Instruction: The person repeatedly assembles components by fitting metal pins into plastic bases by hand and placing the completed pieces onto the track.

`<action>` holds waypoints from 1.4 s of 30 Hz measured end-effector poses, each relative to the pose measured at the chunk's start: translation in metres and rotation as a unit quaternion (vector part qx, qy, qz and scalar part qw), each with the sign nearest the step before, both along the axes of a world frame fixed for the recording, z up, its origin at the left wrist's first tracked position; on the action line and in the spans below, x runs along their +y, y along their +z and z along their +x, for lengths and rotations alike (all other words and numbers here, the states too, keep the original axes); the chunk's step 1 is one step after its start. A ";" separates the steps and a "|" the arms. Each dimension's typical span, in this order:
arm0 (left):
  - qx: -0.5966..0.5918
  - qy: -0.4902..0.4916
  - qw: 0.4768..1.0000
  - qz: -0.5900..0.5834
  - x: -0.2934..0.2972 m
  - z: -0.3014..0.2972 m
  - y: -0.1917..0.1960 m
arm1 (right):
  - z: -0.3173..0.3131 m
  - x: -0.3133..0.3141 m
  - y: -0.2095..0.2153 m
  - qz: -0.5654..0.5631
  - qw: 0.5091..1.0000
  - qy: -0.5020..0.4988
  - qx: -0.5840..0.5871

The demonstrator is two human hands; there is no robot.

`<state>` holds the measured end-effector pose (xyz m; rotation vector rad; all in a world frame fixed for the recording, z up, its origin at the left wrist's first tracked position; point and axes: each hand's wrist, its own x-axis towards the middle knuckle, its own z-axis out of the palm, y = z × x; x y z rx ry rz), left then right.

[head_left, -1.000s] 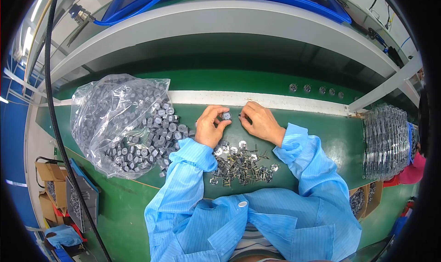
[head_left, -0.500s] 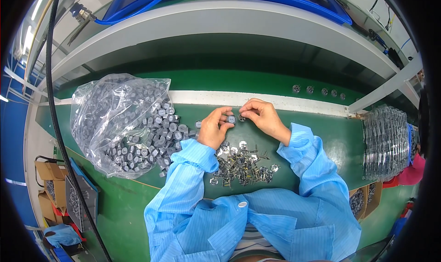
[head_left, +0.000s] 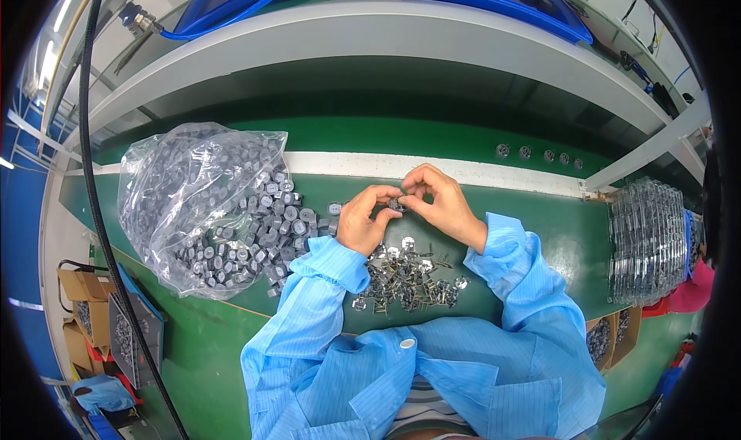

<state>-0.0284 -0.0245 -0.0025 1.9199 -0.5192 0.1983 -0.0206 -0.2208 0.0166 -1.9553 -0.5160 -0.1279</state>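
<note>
Over the middle of the green bench, my left hand (head_left: 360,222) and my right hand (head_left: 446,206) meet at the fingertips. Between them is a small round grey plastic housing (head_left: 396,204), pinched by my left thumb and fingers. My right thumb and fingers close on its other side; whether a separate metal piece sits in them is hidden. Nearer me lies a loose heap of small metal parts with pins (head_left: 409,282). To the left, many grey plastic housings (head_left: 270,228) spill from a clear plastic bag (head_left: 201,177). A single housing (head_left: 334,208) lies beside my left hand.
Several small round parts (head_left: 549,155) stand in a row on the far ledge at right. Stacked clear plastic trays (head_left: 647,239) occupy the bench's right end. A grey shelf beam (head_left: 386,35) crosses above, carrying blue trays (head_left: 502,4). A black cable (head_left: 86,131) hangs at left.
My hands have come together. The piece from my right fingers has moved left to the housing in my left hand, and my fingers now cover most of both.
</note>
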 end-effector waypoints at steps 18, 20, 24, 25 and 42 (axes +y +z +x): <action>-0.021 0.177 0.919 0.352 0.039 0.017 -0.013 | 0.052 -0.068 -0.028 -0.207 0.948 -0.185 -0.155; -0.041 0.149 0.940 0.304 0.032 0.017 -0.020 | 0.031 -0.041 -0.024 -0.123 0.986 0.097 0.058; -0.031 0.119 0.954 0.273 0.033 0.018 -0.025 | -0.002 -0.001 -0.022 -0.178 0.946 0.270 -0.002; 0.002 0.084 0.956 0.281 0.034 0.015 -0.015 | -0.004 0.001 -0.024 -0.165 0.944 0.284 0.035; 0.033 0.094 0.995 -0.001 0.014 0.014 -0.003 | 0.015 -0.010 -0.034 -0.159 0.976 0.003 -0.151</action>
